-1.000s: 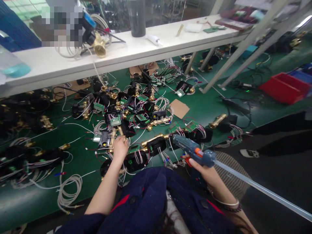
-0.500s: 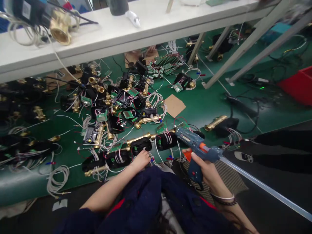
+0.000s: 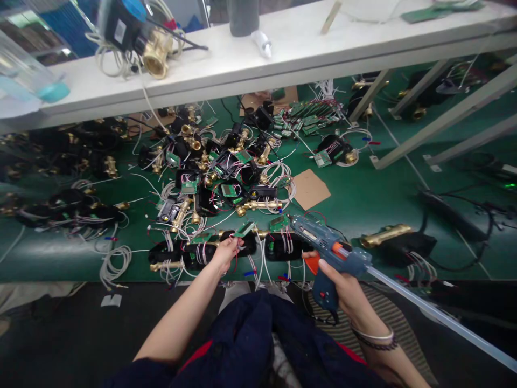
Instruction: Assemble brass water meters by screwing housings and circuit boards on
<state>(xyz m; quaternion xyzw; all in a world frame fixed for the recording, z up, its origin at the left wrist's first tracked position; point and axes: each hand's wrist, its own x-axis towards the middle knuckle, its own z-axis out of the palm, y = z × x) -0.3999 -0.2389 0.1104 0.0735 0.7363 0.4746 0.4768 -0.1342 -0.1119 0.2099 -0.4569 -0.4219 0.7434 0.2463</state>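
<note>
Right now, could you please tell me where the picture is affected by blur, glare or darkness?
Head view: the black-and-brass assemblies at far left look smeared, the glue gun rather clearer; head view: a pale sheen on the green table at lower left; head view: the floor is dark.

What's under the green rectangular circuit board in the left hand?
Under the green rectangular circuit board, held tilted in the left hand: a black oblong housing, its right end visible. Board and hand cover much of it, so its inside can't be made out.
</note>
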